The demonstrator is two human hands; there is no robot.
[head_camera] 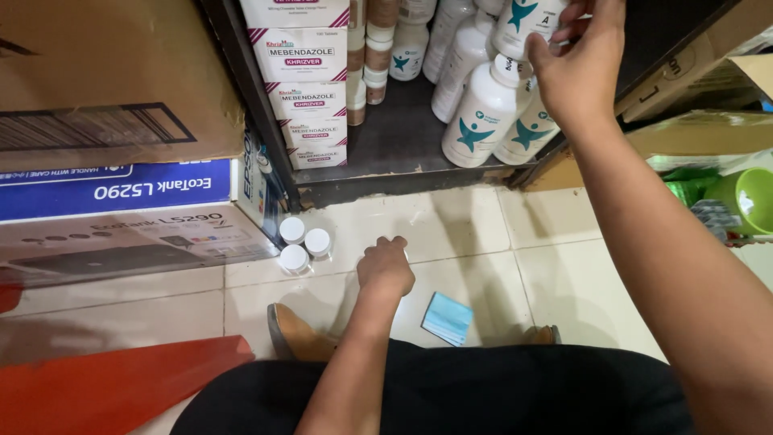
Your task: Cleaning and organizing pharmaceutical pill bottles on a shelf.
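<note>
Down on the tile floor, three small white-capped bottles (304, 242) sit by the shelf, not shelved yet I reckon. Right hand (581, 60) grips a big white bottle (527, 20) up among the others on the shelf (403, 141). Left hand (386, 267) rests on the floor as a fist, holding nothing, near a blue mask (448, 318).

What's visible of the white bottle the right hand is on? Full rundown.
The white bottle looks like opaque plastic, round-bodied, with a label bearing a teal figure emblem. Only its lower body shows; the top is cut off by the frame. It sits high among similar white bottles on the dark shelf, apparently tilted. The right hand wraps its fingers over its right side.
</note>
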